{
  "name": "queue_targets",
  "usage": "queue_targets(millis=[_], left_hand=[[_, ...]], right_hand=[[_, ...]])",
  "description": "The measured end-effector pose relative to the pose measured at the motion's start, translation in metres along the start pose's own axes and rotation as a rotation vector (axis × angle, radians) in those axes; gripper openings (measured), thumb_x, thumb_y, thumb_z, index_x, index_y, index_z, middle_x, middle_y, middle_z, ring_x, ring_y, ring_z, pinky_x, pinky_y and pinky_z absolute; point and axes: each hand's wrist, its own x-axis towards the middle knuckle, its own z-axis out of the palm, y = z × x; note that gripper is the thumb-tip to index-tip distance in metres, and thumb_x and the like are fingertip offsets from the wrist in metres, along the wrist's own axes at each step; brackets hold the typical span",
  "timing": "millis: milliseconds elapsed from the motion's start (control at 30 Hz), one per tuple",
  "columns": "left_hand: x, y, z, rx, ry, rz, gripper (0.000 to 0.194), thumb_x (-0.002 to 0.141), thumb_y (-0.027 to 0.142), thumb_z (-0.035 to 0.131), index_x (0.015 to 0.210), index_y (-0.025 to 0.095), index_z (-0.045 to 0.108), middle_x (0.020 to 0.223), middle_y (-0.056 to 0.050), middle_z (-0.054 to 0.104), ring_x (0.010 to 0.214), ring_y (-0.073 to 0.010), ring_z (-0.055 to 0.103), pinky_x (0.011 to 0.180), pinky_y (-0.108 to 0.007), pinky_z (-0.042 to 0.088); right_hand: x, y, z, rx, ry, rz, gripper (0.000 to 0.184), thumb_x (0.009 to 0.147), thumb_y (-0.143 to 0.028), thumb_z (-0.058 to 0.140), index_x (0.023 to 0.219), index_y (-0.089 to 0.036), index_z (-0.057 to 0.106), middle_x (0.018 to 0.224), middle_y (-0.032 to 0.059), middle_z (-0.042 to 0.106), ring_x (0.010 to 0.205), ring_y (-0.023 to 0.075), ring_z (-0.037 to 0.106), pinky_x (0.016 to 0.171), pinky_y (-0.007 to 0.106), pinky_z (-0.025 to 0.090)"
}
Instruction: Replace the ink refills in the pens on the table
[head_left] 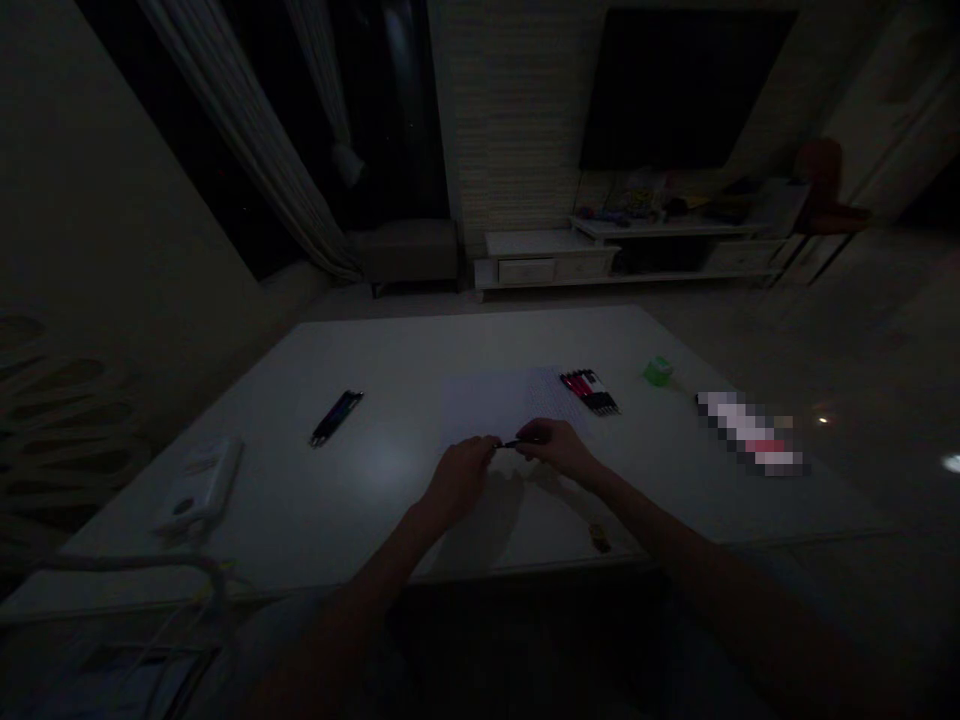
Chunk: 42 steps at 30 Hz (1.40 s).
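The room is dim. My left hand and my right hand meet over the white table, both pinched on the ends of a thin dark pen held level between them. Just beyond the hands lies a sheet of paper. A row of several red and black pens lies to the right of the paper. Another dark pen lies alone on the left part of the table.
A small green object sits at the right rear of the table, and a white device with a cable at the left edge. A small dark item lies near the front edge. A TV stand stands against the far wall.
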Motion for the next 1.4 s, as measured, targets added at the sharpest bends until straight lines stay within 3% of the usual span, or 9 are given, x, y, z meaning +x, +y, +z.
queue_targets(millis=[200, 400, 767, 933, 1033, 1200, 1400], left_hand=[[0.001, -0.003, -0.005, 0.067, 0.01, 0.001, 0.025, 0.092, 0.031, 0.032, 0.091, 0.021, 0.054, 0.083, -0.003, 0.061, 0.078, -0.0158, 0.057, 0.069, -0.026, 0.038], [-0.004, -0.019, -0.008, 0.097, 0.025, -0.069, 0.025, 0.093, 0.03, 0.031, 0.091, 0.021, 0.054, 0.084, -0.003, 0.061, 0.078, -0.0157, 0.057, 0.07, -0.027, 0.038], [-0.012, -0.022, -0.005, 0.127, -0.001, -0.068, 0.024, 0.093, 0.03, 0.031, 0.092, 0.021, 0.053, 0.085, -0.003, 0.062, 0.079, -0.0162, 0.058, 0.068, -0.026, 0.037], [-0.011, -0.023, -0.003, 0.13, 0.025, -0.137, 0.024, 0.093, 0.03, 0.03, 0.092, 0.022, 0.053, 0.086, -0.003, 0.062, 0.078, -0.0165, 0.058, 0.066, -0.026, 0.036], [-0.01, -0.023, -0.003, 0.106, 0.047, -0.148, 0.023, 0.093, 0.03, 0.03, 0.092, 0.022, 0.052, 0.087, -0.003, 0.062, 0.078, -0.0158, 0.057, 0.068, -0.025, 0.036], [-0.01, -0.021, -0.002, 0.101, 0.056, -0.133, 0.022, 0.093, 0.029, 0.031, 0.09, 0.022, 0.052, 0.086, -0.003, 0.062, 0.076, -0.0153, 0.056, 0.068, -0.025, 0.036], [-0.011, -0.019, -0.002, 0.108, 0.032, -0.151, 0.022, 0.092, 0.029, 0.031, 0.09, 0.021, 0.052, 0.086, -0.003, 0.062, 0.077, -0.0156, 0.057, 0.067, -0.025, 0.036]], right_hand=[[0.001, 0.001, -0.005, -0.027, -0.033, -0.022, 0.024, 0.063, -0.033, 0.067, 0.075, -0.013, 0.064, 0.064, 0.0034, 0.065, 0.056, 0.0141, 0.06, 0.056, 0.026, 0.047], [0.003, 0.017, -0.025, -0.299, 0.077, -0.004, 0.016, 0.063, -0.024, 0.066, 0.076, -0.015, 0.066, 0.075, 0.006, 0.068, 0.068, 0.0169, 0.063, 0.064, 0.027, 0.048], [0.001, 0.034, -0.014, -0.593, 0.069, -0.1, 0.015, 0.065, -0.02, 0.066, 0.079, -0.016, 0.068, 0.08, 0.0058, 0.065, 0.074, 0.0166, 0.059, 0.068, 0.027, 0.045], [-0.008, 0.021, -0.006, -0.63, -0.009, -0.321, 0.022, 0.065, -0.022, 0.07, 0.087, -0.02, 0.068, 0.088, 0.0052, 0.063, 0.086, 0.018, 0.055, 0.078, 0.03, 0.041], [-0.014, 0.016, 0.007, -0.707, -0.077, -0.403, 0.016, 0.069, -0.025, 0.069, 0.085, -0.021, 0.069, 0.089, 0.0056, 0.062, 0.088, 0.0187, 0.053, 0.078, 0.031, 0.039], [-0.014, 0.021, 0.017, -0.8, -0.047, -0.331, 0.006, 0.074, -0.024, 0.064, 0.077, -0.02, 0.068, 0.086, 0.0054, 0.06, 0.086, 0.0177, 0.051, 0.076, 0.03, 0.037], [-0.009, 0.026, 0.001, -0.836, 0.032, -0.245, 0.009, 0.074, -0.025, 0.064, 0.079, -0.018, 0.068, 0.084, 0.006, 0.06, 0.084, 0.0176, 0.051, 0.076, 0.029, 0.038]])
